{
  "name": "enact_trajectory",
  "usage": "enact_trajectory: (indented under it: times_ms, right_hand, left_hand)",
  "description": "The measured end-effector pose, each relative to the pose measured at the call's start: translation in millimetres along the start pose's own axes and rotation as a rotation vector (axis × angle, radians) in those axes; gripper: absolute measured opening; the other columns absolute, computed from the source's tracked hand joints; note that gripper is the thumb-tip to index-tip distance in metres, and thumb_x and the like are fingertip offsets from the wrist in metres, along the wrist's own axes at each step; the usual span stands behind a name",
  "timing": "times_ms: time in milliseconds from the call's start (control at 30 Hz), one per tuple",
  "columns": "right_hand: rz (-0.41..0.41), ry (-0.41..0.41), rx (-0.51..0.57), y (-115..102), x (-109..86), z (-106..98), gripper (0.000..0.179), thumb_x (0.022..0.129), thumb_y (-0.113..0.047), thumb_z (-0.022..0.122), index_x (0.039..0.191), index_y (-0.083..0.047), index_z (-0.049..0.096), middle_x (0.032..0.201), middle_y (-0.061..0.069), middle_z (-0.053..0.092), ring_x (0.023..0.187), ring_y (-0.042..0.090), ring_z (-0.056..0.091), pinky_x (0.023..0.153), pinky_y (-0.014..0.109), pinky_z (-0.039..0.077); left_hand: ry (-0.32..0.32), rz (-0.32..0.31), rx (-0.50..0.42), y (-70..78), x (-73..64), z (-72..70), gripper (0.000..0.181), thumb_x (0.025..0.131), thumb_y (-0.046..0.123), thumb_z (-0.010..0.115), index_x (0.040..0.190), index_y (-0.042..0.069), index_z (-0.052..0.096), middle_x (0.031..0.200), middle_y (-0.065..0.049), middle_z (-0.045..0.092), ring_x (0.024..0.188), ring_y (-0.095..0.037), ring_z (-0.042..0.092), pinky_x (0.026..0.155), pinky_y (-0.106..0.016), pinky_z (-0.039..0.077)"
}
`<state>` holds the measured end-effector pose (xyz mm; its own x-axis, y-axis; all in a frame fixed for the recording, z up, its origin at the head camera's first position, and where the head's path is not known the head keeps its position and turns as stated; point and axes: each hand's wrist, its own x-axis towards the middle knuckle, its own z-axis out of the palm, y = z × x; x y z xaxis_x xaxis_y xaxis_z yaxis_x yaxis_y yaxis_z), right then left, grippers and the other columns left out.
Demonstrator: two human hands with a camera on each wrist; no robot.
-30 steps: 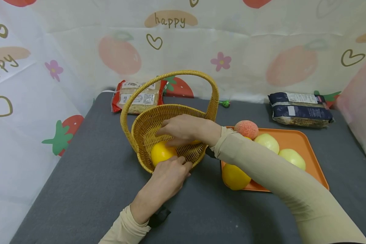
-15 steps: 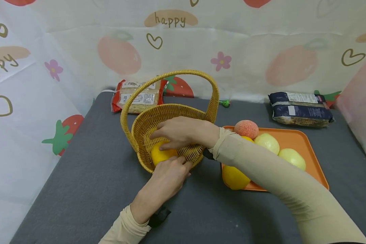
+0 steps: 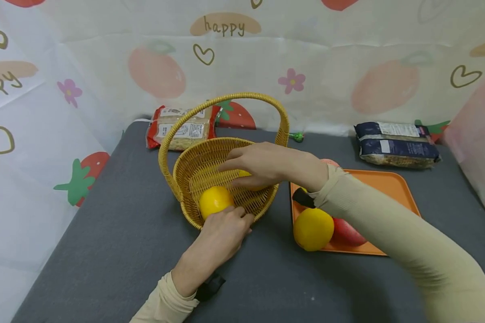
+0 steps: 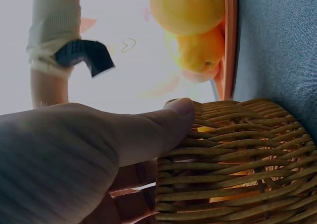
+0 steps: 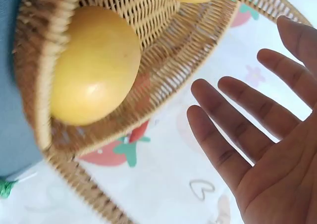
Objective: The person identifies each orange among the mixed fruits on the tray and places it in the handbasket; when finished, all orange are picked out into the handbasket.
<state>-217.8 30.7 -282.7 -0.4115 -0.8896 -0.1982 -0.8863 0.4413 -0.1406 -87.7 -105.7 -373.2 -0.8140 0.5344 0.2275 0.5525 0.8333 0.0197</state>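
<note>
A yellow wicker basket [image 3: 204, 161] with a tall handle stands on the dark table. One yellow round fruit [image 3: 216, 200] lies inside near the front rim. Another yellow fruit [image 5: 96, 65] is in the basket's right part, mostly hidden by my right hand in the head view. My left hand [image 3: 224, 233] grips the front rim; the left wrist view shows its thumb [image 4: 171, 122] outside and fingers on the other side of the weave. Above the basket's right side my right hand [image 3: 264, 165] hovers, fingers spread and holding nothing.
At right lies an orange tray [image 3: 384, 179] with a yellow fruit [image 3: 313, 229], a red fruit [image 3: 349, 232] and a pink fruit [image 3: 330, 162], partly covered by the right sleeve. Behind stand a red-edged packet [image 3: 182, 130] and a dark blue packet [image 3: 396, 144].
My right hand has moved off the front yellow fruit, to the right across the basket. The sleeve now covers the pale green fruits and uncovers the red one. The left hand stays put.
</note>
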Motion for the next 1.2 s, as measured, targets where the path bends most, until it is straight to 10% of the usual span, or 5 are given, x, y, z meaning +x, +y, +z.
enact_trajectory:
  times_ms: [700, 1200]
  right_hand:
    - [0.059, 0.255, 0.012, 44.6, -148.6, 33.0, 0.046, 0.092, -0.025, 0.067, 0.136, -0.018, 0.057, 0.136, 0.009, 0.058, 0.112, 0.026, 0.065, 0.087, 0.043, 0.055]
    - [0.01, 0.387, -0.1, 40.3, -185.4, 76.4, 0.054, 0.075, -0.023, 0.083, 0.126, -0.017, 0.066, 0.124, 0.01, 0.065, 0.103, 0.026, 0.067, 0.074, 0.037, 0.057]
  left_hand:
    - [0.017, -0.006, -0.027, -1.5, -2.2, 0.2, 0.01, 0.084, 0.023, 0.076, 0.084, 0.017, 0.068, 0.074, 0.001, 0.059, 0.066, -0.014, 0.058, 0.058, -0.03, 0.051]
    - [-0.054, -0.008, -0.036, -3.1, -2.1, -2.2, 0.006, 0.093, 0.018, 0.063, 0.089, 0.017, 0.068, 0.073, 0.001, 0.056, 0.061, -0.014, 0.053, 0.05, -0.029, 0.045]
